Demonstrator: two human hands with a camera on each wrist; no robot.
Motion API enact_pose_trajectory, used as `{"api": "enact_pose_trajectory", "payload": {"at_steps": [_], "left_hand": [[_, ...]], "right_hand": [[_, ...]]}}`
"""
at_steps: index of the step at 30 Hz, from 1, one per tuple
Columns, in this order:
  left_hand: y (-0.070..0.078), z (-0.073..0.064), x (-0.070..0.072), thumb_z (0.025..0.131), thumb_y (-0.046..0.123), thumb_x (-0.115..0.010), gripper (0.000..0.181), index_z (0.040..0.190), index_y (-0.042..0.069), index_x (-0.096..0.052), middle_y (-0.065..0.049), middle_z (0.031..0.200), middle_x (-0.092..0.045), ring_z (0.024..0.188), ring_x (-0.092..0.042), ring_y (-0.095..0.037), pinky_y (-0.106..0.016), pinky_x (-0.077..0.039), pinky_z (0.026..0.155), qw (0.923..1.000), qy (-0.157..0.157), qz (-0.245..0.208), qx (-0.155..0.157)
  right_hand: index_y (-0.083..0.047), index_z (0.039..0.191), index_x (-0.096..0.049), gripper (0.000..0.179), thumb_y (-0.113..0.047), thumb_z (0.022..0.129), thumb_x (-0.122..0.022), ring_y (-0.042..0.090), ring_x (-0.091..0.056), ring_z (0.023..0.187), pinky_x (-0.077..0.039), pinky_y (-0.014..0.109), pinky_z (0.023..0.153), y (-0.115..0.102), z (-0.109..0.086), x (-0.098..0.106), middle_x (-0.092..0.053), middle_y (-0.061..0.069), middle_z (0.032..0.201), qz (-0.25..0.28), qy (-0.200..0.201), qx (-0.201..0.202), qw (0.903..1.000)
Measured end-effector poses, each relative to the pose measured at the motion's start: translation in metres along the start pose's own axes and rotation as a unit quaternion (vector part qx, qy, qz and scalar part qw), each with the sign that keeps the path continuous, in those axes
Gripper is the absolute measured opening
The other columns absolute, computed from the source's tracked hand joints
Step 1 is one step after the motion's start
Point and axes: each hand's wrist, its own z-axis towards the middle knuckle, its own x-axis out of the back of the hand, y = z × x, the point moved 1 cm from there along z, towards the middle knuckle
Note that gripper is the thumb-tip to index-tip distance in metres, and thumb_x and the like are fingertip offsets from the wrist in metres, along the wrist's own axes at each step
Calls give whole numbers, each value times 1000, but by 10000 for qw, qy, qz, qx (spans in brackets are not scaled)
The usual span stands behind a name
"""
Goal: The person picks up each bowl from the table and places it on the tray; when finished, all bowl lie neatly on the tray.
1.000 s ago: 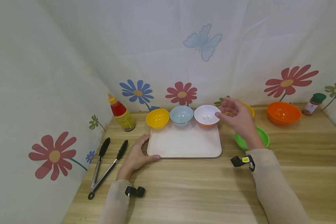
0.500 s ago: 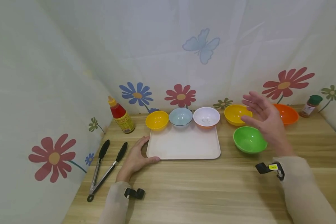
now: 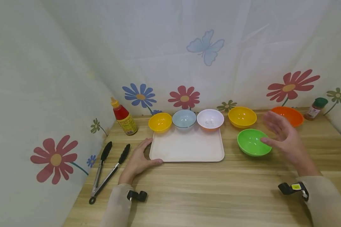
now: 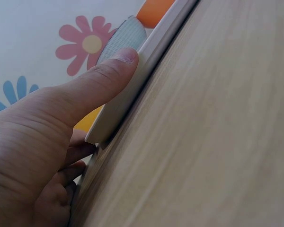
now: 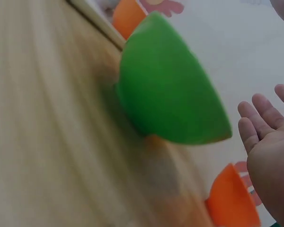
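Observation:
In the head view my left hand (image 3: pixel 137 162) holds the near left corner of a white tray (image 3: pixel 187 149). Its thumb lies along the front edge and its fingers at the left side; the left wrist view shows the thumb (image 4: pixel 104 80) against the rim. A yellow bowl (image 3: pixel 160 123), a light blue bowl (image 3: pixel 184 119) and a white bowl with an orange outside (image 3: pixel 210 119) stand in a row along the tray's far edge. My right hand (image 3: pixel 285 138), fingers spread and holding nothing, hovers beside a green bowl (image 3: pixel 254 143). The right wrist view shows this hand apart from that bowl.
Behind the green bowl stand another yellow bowl (image 3: pixel 242 117) and an orange bowl (image 3: pixel 290 116). A green-capped jar (image 3: pixel 315 108) is at the far right. On the left are a red sauce bottle (image 3: pixel 124 116) and spread tongs (image 3: pixel 106 176). A printed curtain (image 3: pixel 159 47) borders the table.
My right hand has moved away from the white bowl, rightward past the far yellow bowl, then down toward the green bowl's right side. My left hand stays at the tray corner.

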Motion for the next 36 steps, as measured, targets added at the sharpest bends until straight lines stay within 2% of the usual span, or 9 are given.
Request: {"api": "enact_pose_trajectory", "payload": {"at_steps": [2,9,14,20,25,28,32,36], "left_hand": [[1,0,0,72,67,-100,126,173,19,-41,-12,182,-33,169,-25,-40,-65,-23,137,10000,-13,13,2],[2,0,0,72,66,-101,126,172,19,-42,-14,182,-33,169,-26,-42,-66,-24,137,10000,9,45,-35],[2,1,-1,73,66,-100,126,173,18,-41,-14,182,-32,169,-25,-41,-65,-22,137,10000,-37,14,2],[2,0,-1,72,67,-100,126,172,18,-41,-14,182,-33,169,-25,-41,-66,-22,137,10000,-29,2,1],[2,0,-1,72,67,-100,126,172,17,-42,-14,182,-32,169,-26,-42,-66,-23,137,10000,-34,21,2],[0,0,-1,73,66,-100,125,172,18,-42,-14,182,-32,169,-26,-41,-66,-23,137,10000,-31,-4,2],[-1,0,-1,73,66,-100,124,172,20,-42,-13,183,-31,169,-25,-41,-66,-23,137,10000,-32,-14,38],[-2,-1,-1,73,66,-100,124,172,21,-41,-13,183,-30,169,-25,-41,-66,-23,137,10000,-45,-20,54]], "right_hand": [[-20,175,-33,95,14,97,-76,3,-46,152,-44,7,114,7,-6,2,-44,2,173,-262,-26,-104,9996],[-19,177,-28,95,10,100,-75,0,-46,148,-43,6,115,26,-17,1,-38,7,176,-21,-257,-290,9992],[-17,177,-25,94,7,102,-75,-2,-44,148,-41,4,113,33,-18,-2,-38,10,175,-209,-381,-295,9986],[-7,175,-26,96,10,97,-78,-5,-41,145,-39,4,112,42,-20,-4,-38,12,172,-168,-535,-329,9979],[-3,175,-25,100,9,94,-82,-8,-42,141,-41,3,108,44,-21,-5,-29,22,176,-321,-728,-393,9961],[-6,176,-25,103,5,93,-85,-6,-42,139,-39,2,106,43,-21,-5,-27,27,177,-556,-817,-503,9938],[-11,177,-23,107,-2,92,-88,-3,-39,138,-36,0,102,42,-20,-4,-30,24,176,-798,-895,-687,9904],[-16,178,-20,110,-7,93,-89,9,-38,144,-34,3,104,40,-20,-4,-29,19,177,-955,-942,-875,9871]]}}
